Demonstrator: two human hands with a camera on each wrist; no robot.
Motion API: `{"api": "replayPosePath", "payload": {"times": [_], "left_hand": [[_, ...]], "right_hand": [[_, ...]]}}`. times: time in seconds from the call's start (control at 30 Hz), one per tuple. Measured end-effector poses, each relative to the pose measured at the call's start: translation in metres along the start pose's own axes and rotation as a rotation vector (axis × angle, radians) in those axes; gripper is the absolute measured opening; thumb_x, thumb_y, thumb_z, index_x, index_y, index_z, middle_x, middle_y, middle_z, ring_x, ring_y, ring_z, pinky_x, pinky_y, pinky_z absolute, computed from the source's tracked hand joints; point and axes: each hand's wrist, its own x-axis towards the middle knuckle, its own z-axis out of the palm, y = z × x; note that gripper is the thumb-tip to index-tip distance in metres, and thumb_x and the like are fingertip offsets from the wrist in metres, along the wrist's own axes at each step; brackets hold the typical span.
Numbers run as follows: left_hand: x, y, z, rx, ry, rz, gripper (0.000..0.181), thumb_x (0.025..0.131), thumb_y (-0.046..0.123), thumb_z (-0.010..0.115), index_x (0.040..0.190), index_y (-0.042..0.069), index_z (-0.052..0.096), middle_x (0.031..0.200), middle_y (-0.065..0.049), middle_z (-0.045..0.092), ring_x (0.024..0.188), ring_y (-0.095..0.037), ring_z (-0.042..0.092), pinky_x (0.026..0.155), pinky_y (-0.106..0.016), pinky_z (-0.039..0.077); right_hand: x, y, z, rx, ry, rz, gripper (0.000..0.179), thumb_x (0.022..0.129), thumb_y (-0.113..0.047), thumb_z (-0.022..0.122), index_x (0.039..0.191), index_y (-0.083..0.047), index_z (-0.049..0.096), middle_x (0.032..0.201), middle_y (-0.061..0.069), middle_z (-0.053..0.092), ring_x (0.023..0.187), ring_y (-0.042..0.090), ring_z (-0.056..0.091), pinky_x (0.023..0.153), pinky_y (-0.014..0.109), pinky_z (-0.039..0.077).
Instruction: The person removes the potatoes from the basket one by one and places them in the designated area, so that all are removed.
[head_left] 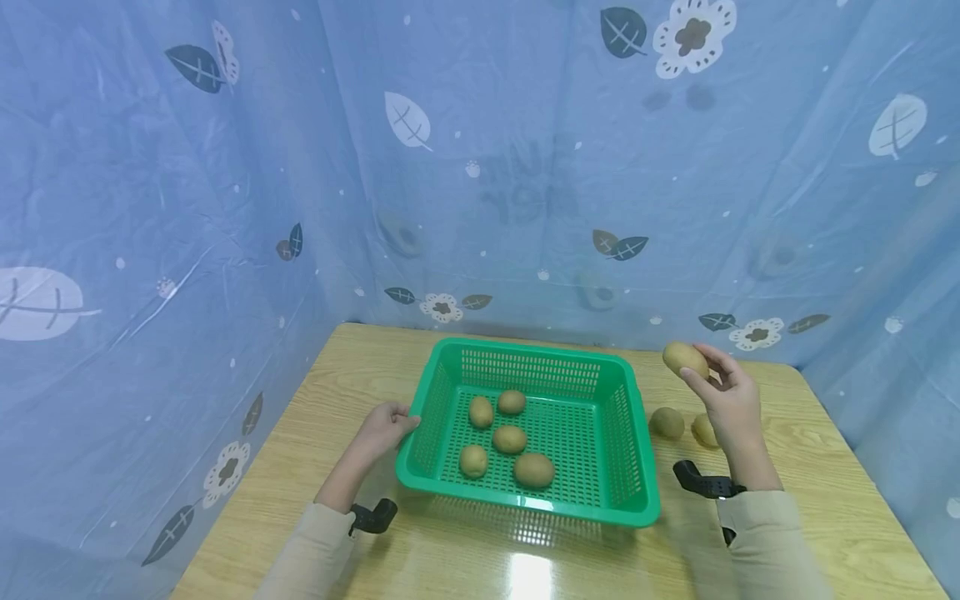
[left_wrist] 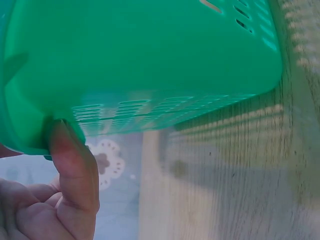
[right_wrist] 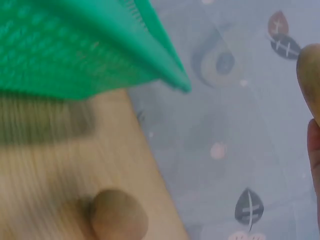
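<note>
A green plastic basket [head_left: 528,498] with slotted walls stands on the table, several potatoes [head_left: 510,439] lying spread over its left half. At its left rim, my left hand [head_left: 384,429] pinches the edge; the left wrist view shows a finger [left_wrist: 75,172] hooked against the rim. Right of the basket, my right hand [head_left: 735,404] holds a potato [head_left: 685,358] up above the table between thumb and fingers. In the right wrist view only a part of that potato [right_wrist: 311,80] shows, at the right border.
Two more potatoes lie on the table right of the basket: a darker one [head_left: 667,423] and a paler one [head_left: 703,432] partly hidden by my right hand. A blue patterned curtain [head_left: 517,208] hangs behind the wooden table [head_left: 300,467] and along its sides.
</note>
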Motion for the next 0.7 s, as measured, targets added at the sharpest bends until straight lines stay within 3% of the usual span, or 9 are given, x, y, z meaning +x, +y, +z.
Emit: {"api": "replayPosePath", "payload": {"times": [0.13,0.33,0.57,0.7], "left_hand": [[-0.001,0.001,-0.001,0.006,0.004,0.003,0.027,0.095,0.013,0.053,0.110,-0.010,0.056,0.087,-0.016,0.066,0.074,-0.018,0.065,0.067,-0.031,0.056],[-0.001,0.001,-0.002,0.023,-0.001,0.007,0.028,0.095,0.014,0.052,0.111,-0.009,0.056,0.087,-0.016,0.066,0.075,-0.018,0.065,0.068,-0.031,0.056],[0.000,0.000,-0.001,0.027,-0.003,-0.005,0.028,0.095,0.014,0.053,0.111,-0.009,0.056,0.086,-0.014,0.067,0.074,-0.017,0.065,0.068,-0.030,0.056],[0.000,0.000,0.000,0.020,0.000,-0.006,0.028,0.095,0.013,0.053,0.111,-0.009,0.056,0.086,-0.014,0.067,0.073,-0.017,0.065,0.067,-0.031,0.056]], "right_hand": [[-0.004,0.006,-0.010,-0.005,0.063,0.036,0.049,0.089,-0.013,0.066,0.135,-0.008,0.051,0.117,-0.017,0.052,0.100,-0.006,0.053,0.075,0.004,0.046],[-0.010,0.022,-0.024,-0.022,0.214,0.171,0.053,0.088,-0.017,0.068,0.137,-0.008,0.049,0.110,-0.018,0.051,0.097,-0.006,0.050,0.075,0.001,0.043],[-0.014,0.044,-0.041,0.060,0.363,0.341,0.056,0.087,-0.021,0.069,0.138,-0.013,0.048,0.112,-0.017,0.049,0.102,-0.002,0.046,0.076,0.001,0.041],[-0.019,0.055,-0.049,0.102,0.398,0.408,0.061,0.087,-0.025,0.068,0.141,-0.014,0.044,0.114,-0.016,0.047,0.102,-0.002,0.045,0.072,0.002,0.042]]}}
